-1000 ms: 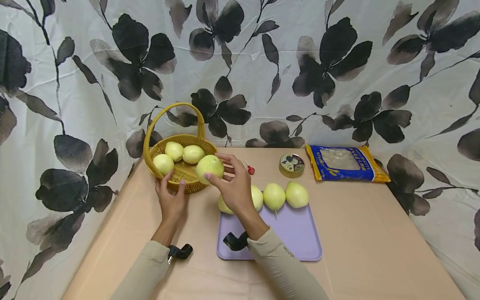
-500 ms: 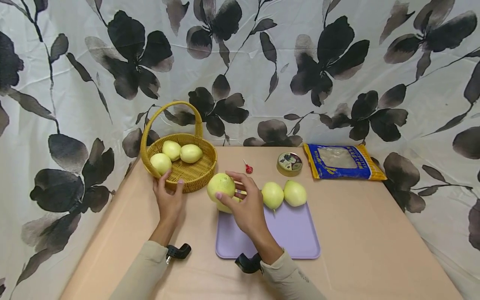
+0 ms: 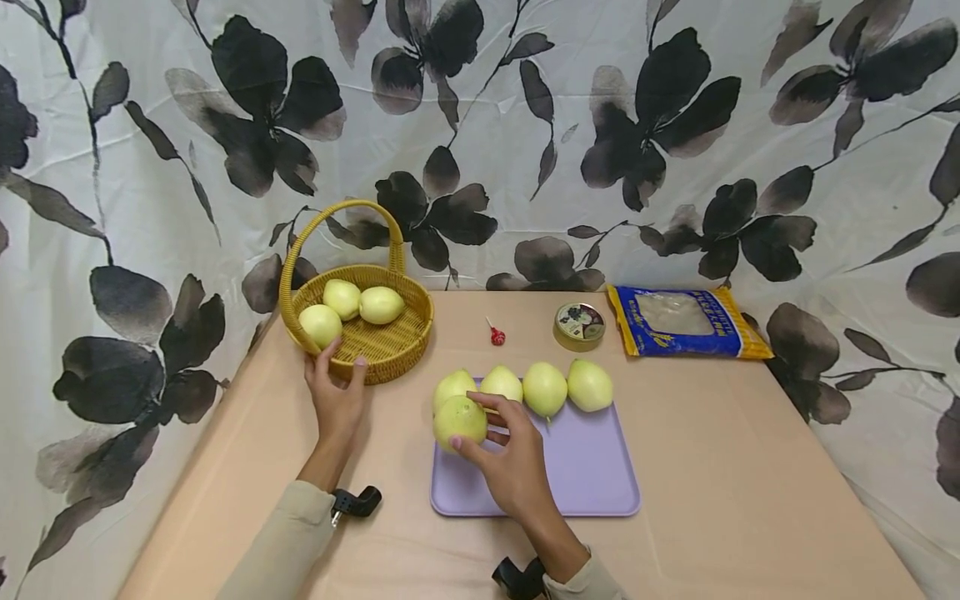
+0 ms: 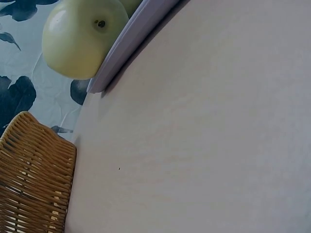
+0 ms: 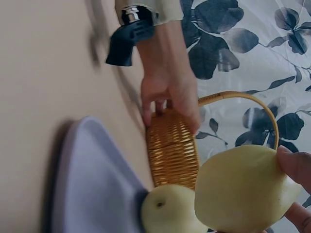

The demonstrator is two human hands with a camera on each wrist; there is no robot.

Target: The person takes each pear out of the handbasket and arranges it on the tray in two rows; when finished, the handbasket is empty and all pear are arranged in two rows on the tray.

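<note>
Pear (image 3: 460, 421) shifted over tray (image 3: 592, 487), right hand (image 3: 516, 458) gripping it, tray contact unclear

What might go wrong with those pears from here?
The held pear could slip, since the right grip seems to have it by thumb and fingertips. Lowered here, it might knock the leftmost pear of the row just behind. Either, being round, might then roll over the low rim of the purple tray.
</note>
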